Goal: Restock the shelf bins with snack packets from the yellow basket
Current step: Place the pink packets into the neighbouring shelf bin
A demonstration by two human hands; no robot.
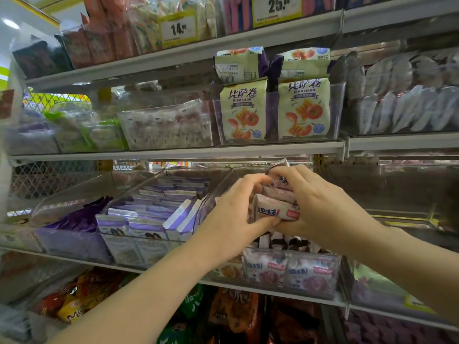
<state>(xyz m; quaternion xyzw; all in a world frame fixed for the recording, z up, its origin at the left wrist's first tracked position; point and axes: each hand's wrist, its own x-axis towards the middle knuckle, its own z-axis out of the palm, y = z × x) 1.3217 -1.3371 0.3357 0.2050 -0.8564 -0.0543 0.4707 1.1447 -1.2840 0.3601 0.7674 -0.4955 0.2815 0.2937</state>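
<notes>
Both hands hold a small stack of pale pink-and-white snack packets (275,211) above a clear shelf bin (330,276) on the third shelf. My left hand (231,219) grips the stack from the left, thumb under the lowest packet. My right hand (320,207) curls over the stack from the right and above. The bin holds more packets of the same kind (289,268), standing upright at its front. The yellow basket is out of view.
Left of this bin stands a clear bin of purple-and-white packets (149,219), then one with purple bags (74,224). On the shelf above, a bin of pale "BISAJUAN" bags (273,112). Colourful bags (223,316) fill the shelf below. Right-hand bin (402,194) looks nearly bare.
</notes>
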